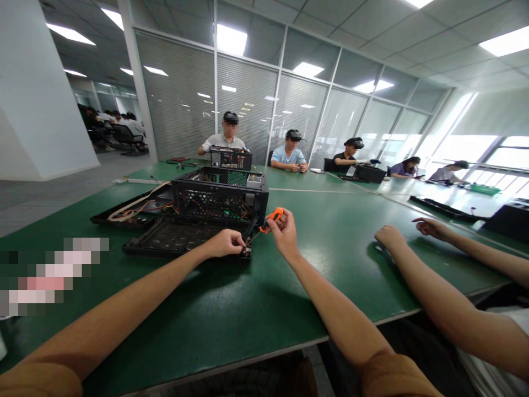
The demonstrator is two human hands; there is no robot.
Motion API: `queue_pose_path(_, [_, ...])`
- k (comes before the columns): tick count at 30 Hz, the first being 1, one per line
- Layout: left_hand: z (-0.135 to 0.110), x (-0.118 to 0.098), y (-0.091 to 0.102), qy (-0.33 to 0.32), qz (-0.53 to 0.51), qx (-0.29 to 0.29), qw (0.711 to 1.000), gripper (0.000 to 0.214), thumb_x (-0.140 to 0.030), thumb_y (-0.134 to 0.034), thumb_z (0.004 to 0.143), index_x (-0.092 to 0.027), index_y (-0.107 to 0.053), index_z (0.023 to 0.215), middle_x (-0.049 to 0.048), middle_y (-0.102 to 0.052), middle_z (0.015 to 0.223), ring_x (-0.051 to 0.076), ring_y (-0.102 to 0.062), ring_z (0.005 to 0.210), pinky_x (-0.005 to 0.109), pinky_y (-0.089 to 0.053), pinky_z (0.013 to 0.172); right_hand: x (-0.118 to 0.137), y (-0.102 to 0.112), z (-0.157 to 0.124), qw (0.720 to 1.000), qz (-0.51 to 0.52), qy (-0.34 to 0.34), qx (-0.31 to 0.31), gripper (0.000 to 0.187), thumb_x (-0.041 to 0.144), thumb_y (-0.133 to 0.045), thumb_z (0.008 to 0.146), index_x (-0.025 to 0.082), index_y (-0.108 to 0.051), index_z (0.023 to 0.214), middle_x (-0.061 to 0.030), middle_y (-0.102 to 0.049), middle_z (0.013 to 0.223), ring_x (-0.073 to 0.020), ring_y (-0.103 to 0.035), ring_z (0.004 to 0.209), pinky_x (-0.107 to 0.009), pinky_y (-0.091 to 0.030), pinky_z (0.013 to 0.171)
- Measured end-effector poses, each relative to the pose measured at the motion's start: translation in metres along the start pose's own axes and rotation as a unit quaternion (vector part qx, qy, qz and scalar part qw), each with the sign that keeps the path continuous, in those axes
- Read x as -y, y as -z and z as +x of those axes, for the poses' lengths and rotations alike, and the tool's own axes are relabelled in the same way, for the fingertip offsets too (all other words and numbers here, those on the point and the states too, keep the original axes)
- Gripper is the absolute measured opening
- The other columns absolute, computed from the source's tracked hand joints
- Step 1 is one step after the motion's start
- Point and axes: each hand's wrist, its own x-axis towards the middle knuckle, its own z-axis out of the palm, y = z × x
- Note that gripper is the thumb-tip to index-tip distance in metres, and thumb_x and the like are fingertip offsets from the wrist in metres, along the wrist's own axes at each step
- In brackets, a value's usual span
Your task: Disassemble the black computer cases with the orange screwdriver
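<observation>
My right hand (pixel 283 231) is closed around an orange-handled screwdriver (pixel 273 215), whose thin shaft slants down and left toward the front corner of a flat black side panel (pixel 165 237). My left hand (pixel 225 243) pinches something small that I cannot make out at that same corner, right where the shaft's tip meets it. Just behind the panel stands an open black computer case (pixel 219 198) with wires and a circuit board inside.
A second black panel with loose cables (pixel 128 209) lies left of the case on the green table (pixel 330 220). A neighbour's two forearms (pixel 433 286) rest on the table at my right. Several people sit at the far side with another case (pixel 230 157).
</observation>
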Motion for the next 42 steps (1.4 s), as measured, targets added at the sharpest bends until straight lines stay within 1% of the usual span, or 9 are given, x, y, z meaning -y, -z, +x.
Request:
queue_pose_path(7, [0.001, -0.003, -0.003, 0.026, -0.055, -0.003, 0.998, 0.011, -0.020, -0.060, 0.065, -0.010, -0.060, 0.069, 0.0029, -0.066, 0.068, 0.009, -0.057, 0.059, 0.018, -0.042, 0.054, 0.000, -0.002, -0.001, 1.000, 0.000, 0.000, 0.012, 0.032, 0.025, -0.059, 0.074, 0.022, -0.039, 0.098, 0.0029, -0.056, 0.079, -0.0078, -0.056, 0.056, -0.021, -0.049, 0.050])
queue_pose_path(11, [0.003, 0.002, -0.003, 0.030, -0.074, -0.008, 0.997, 0.013, -0.022, -0.061, 0.064, -0.010, -0.059, 0.069, 0.0034, -0.066, 0.068, 0.010, -0.057, 0.058, 0.017, -0.041, 0.051, 0.001, 0.001, 0.002, 1.000, -0.008, 0.005, -0.013, 0.031, 0.026, -0.060, 0.074, 0.022, -0.039, 0.098, 0.0029, -0.056, 0.079, -0.0070, -0.054, 0.053, -0.021, -0.049, 0.050])
queue_pose_path(14, [0.003, 0.004, -0.004, 0.012, -0.034, -0.021, 0.999, 0.015, -0.024, -0.061, 0.064, -0.010, -0.061, 0.069, 0.0019, -0.064, 0.063, 0.009, -0.055, 0.056, 0.017, -0.039, 0.050, 0.001, 0.001, 0.003, 1.000, -0.007, -0.006, -0.023, 0.030, 0.028, -0.058, 0.075, 0.022, -0.039, 0.097, 0.0031, -0.057, 0.077, -0.0060, -0.053, 0.050, -0.020, -0.048, 0.049])
queue_pose_path(17, [0.003, 0.005, -0.004, -0.006, 0.016, -0.027, 1.000, 0.017, -0.026, -0.060, 0.065, -0.010, -0.064, 0.070, 0.0016, -0.063, 0.063, 0.009, -0.055, 0.056, 0.018, -0.039, 0.052, -0.002, 0.000, 0.002, 1.000, -0.002, -0.024, 0.002, 0.030, 0.029, -0.059, 0.075, 0.022, -0.039, 0.096, 0.0038, -0.056, 0.075, -0.0063, -0.053, 0.049, -0.020, -0.048, 0.048])
queue_pose_path(21, [0.003, 0.006, -0.004, -0.010, 0.021, -0.026, 0.999, 0.019, -0.027, -0.060, 0.065, -0.010, -0.066, 0.072, 0.0026, -0.065, 0.066, 0.011, -0.056, 0.060, 0.019, -0.042, 0.055, -0.002, 0.001, 0.002, 1.000, -0.004, -0.018, 0.005, 0.031, 0.028, -0.059, 0.074, 0.022, -0.039, 0.097, 0.0038, -0.056, 0.076, -0.0061, -0.053, 0.050, -0.020, -0.048, 0.048])
queue_pose_path(25, [0.005, 0.009, -0.004, -0.001, -0.004, -0.015, 1.000, 0.020, -0.027, -0.061, 0.065, -0.010, -0.066, 0.074, 0.0035, -0.066, 0.069, 0.012, -0.058, 0.062, 0.020, -0.043, 0.058, -0.001, 0.003, 0.003, 1.000, -0.013, -0.012, -0.009, 0.033, 0.028, -0.059, 0.074, 0.022, -0.038, 0.098, 0.0039, -0.055, 0.076, -0.0061, -0.053, 0.050, -0.020, -0.048, 0.048])
queue_pose_path(31, [0.007, 0.013, -0.005, 0.010, -0.041, -0.007, 0.999, 0.022, -0.028, -0.063, 0.064, -0.010, -0.065, 0.075, 0.0047, -0.066, 0.070, 0.012, -0.059, 0.064, 0.021, -0.045, 0.059, -0.003, 0.003, 0.002, 1.000, -0.020, -0.007, 0.010, 0.031, 0.028, -0.059, 0.074, 0.022, -0.039, 0.097, 0.0043, -0.054, 0.076, -0.0064, -0.054, 0.052, -0.020, -0.048, 0.049])
queue_pose_path(36, [0.009, 0.016, -0.006, 0.010, -0.087, 0.011, 0.996, 0.022, -0.024, -0.065, 0.062, -0.009, -0.063, 0.079, 0.0062, -0.068, 0.077, 0.014, -0.061, 0.070, 0.025, -0.048, 0.069, -0.004, 0.004, 0.003, 1.000, -0.019, -0.005, 0.003, 0.032, 0.028, -0.059, 0.074, 0.022, -0.039, 0.098, 0.0043, -0.054, 0.076, -0.0064, -0.054, 0.050, -0.020, -0.048, 0.048])
queue_pose_path(42, [0.008, 0.013, -0.004, 0.039, -0.149, 0.038, 0.987, 0.034, -0.017, -0.064, 0.059, -0.008, -0.063, 0.092, 0.0088, -0.068, 0.088, 0.017, -0.062, 0.082, 0.030, -0.047, 0.078, -0.003, 0.004, 0.002, 1.000, -0.015, -0.008, 0.006, 0.032, 0.028, -0.059, 0.074, 0.022, -0.039, 0.098, 0.0040, -0.054, 0.076, -0.0066, -0.054, 0.053, -0.019, -0.048, 0.048])
